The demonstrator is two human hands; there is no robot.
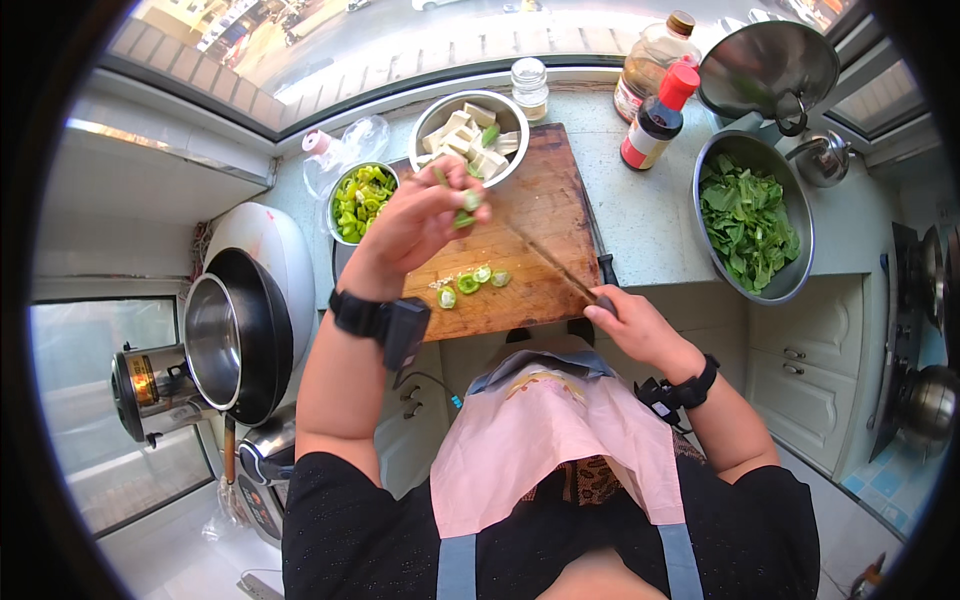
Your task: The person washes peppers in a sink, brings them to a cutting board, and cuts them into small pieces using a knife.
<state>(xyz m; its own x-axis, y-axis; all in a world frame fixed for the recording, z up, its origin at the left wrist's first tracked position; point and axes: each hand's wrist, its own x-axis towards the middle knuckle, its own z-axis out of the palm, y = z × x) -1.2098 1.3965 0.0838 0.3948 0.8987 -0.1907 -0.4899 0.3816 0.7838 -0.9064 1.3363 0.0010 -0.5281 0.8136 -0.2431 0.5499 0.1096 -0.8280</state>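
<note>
My left hand (pixel 427 214) is raised over the wooden cutting board (pixel 525 262), with a few pieces of green pepper (pixel 466 217) pinched in its fingers. Just beyond the fingers stands a metal bowl (pixel 517 120) of white tofu chunks (pixel 457 139), with some green pieces among them. My right hand (pixel 637 326) grips the handle of a kitchen knife (pixel 551 259) at the board's near right side; its blade points up and left. Several pepper slices (pixel 469 283) and scattered pale seeds lie on the board between my hands.
Left of the board, a small bowl holds chopped peppers (pixel 360 202). A glass jar (pixel 530 88), sauce bottle (pixel 655 120) and oil bottle (pixel 652 56) stand behind. Rightward are a basin (pixel 804 240) of leafy greens and a wok (pixel 772 64). A black-handled tool (pixel 606 266) lies along the board's right edge.
</note>
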